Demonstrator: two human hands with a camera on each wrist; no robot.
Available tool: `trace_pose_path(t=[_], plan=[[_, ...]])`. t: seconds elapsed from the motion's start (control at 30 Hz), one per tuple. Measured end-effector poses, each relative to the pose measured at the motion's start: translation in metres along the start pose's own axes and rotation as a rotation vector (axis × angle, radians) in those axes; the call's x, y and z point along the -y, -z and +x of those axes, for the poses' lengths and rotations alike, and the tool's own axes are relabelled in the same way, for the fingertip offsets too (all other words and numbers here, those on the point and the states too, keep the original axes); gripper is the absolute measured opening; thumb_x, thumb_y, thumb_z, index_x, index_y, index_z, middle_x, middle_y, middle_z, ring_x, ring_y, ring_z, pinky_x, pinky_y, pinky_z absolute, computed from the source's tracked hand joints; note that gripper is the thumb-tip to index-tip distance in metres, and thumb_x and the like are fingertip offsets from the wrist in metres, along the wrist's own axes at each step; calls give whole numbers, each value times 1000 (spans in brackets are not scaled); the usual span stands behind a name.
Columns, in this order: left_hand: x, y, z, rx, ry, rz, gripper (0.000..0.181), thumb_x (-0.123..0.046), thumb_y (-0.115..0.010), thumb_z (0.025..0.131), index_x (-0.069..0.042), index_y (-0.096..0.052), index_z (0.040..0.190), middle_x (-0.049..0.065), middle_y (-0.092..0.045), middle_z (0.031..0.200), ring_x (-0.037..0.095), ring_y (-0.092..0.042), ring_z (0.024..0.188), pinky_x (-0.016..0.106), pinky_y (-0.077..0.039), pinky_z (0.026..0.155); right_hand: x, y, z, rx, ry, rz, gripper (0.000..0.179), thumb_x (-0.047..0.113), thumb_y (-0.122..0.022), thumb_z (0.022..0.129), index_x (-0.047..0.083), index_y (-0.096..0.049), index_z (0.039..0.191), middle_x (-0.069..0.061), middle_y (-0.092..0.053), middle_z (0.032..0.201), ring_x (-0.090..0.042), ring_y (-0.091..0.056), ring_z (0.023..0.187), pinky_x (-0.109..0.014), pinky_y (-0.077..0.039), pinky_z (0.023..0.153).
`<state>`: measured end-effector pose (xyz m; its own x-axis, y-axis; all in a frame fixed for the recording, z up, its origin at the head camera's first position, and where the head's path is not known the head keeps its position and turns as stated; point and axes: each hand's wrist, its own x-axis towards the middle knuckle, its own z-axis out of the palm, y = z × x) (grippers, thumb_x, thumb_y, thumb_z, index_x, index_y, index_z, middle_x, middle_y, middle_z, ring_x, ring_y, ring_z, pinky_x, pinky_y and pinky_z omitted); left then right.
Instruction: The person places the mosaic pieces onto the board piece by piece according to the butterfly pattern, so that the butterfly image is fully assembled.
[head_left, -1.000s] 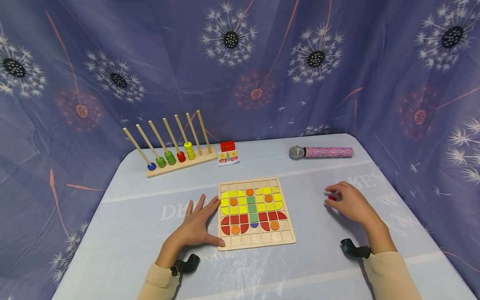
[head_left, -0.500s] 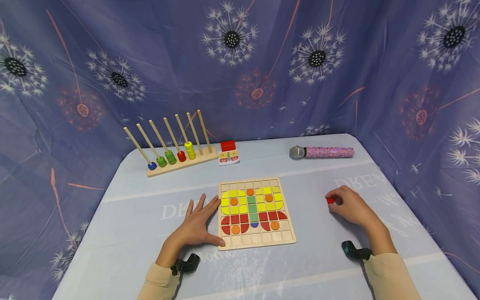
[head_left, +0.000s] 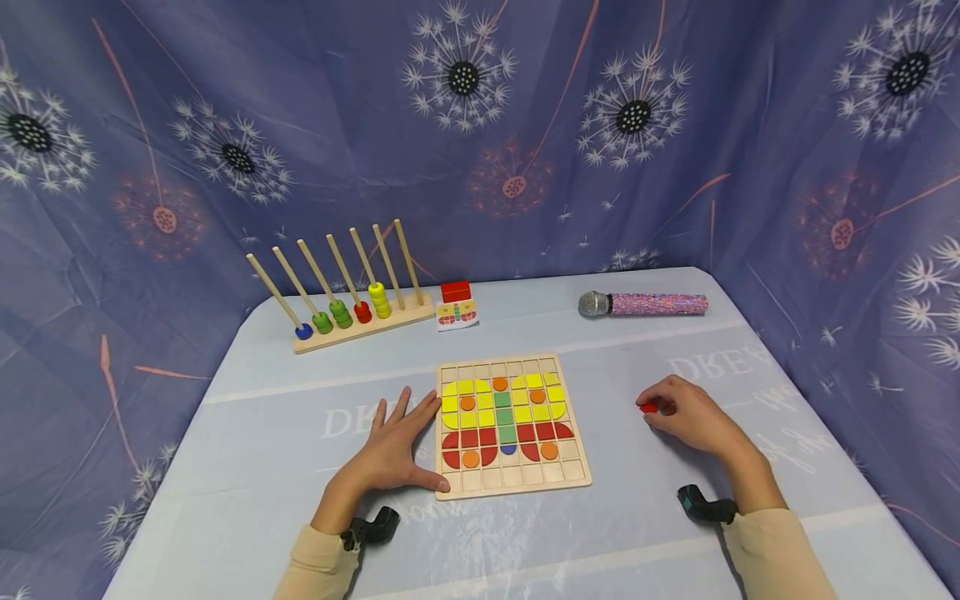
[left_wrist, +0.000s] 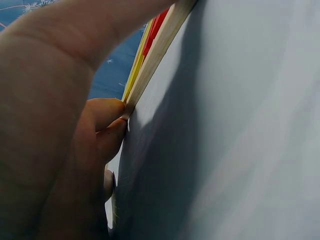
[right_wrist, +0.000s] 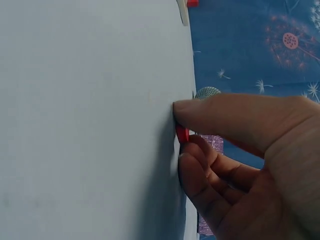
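A wooden grid board (head_left: 512, 477) lies mid-table, with flat yellow, red, green, orange and blue pieces set in a butterfly-like pattern. My left hand (head_left: 395, 454) rests at its left side with fingers spread straight, thumb at the near corner and fingertips against the edge. In the left wrist view, the fingertips (left_wrist: 117, 107) touch the board's side. To the right of the board, my right hand (head_left: 693, 417) pinches a small red piece (head_left: 648, 408) between thumb and fingers, close above the tabletop. Most of that red piece (right_wrist: 182, 133) is hidden by the fingers, so its full outline cannot be seen.
At the back left stands a wooden peg rack (head_left: 365, 325) with tall pegs and coloured beads. Beside it, a pattern card (head_left: 457, 315) leans on a red block (head_left: 455, 292). A glittery microphone (head_left: 656, 305) lies at the back right. A patterned curtain hangs behind the table.
My right hand has closed its pinch on the red piece and shifted slightly left and nearer with it. The left hand and the board have stayed in place.
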<state>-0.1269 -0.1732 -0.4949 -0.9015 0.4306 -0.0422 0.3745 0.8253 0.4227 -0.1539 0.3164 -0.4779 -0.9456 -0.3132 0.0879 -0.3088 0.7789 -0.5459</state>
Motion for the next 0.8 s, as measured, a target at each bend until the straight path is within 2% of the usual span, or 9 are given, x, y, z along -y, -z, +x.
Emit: trace_pose_path(t=[0.2, 0.4, 0.6, 0.8], plan=[[0, 0, 0, 9, 7, -5, 129, -83, -69, 50, -22, -24, 154, -7, -18, 158, 29, 2, 145, 59, 7, 110, 3, -2, 2, 4, -20, -14, 22, 5, -75, 79, 9, -70, 101, -1, -60, 90, -15, -55, 80, -34, -49, 69], [1, -1, 1, 3, 6, -13, 129, -83, -69, 50, -23, -24, 154, -7, -19, 158, 29, 2, 145, 59, 8, 110, 6, -3, 5, 27, -50, -20, 20, 8, -75, 79, 7, -71, 99, 0, -59, 85, -14, -53, 76, -32, -47, 65], [0, -1, 0, 2, 7, -18, 129, -83, -69, 49, -23, -23, 154, -7, -18, 158, 29, 2, 145, 59, 8, 110, 9, 3, 3, 72, -24, 30, 27, 4, -74, 77, 4, -70, 104, 1, -58, 83, -14, -53, 76, -27, -47, 65], [0, -1, 1, 1, 7, -23, 129, -82, -70, 49, -23, -24, 154, -7, -18, 158, 29, 2, 145, 59, 8, 110, 8, 3, 2, 107, 5, 32, 27, 8, -79, 77, 12, -70, 103, 0, -56, 84, -15, -51, 76, -27, -44, 64]])
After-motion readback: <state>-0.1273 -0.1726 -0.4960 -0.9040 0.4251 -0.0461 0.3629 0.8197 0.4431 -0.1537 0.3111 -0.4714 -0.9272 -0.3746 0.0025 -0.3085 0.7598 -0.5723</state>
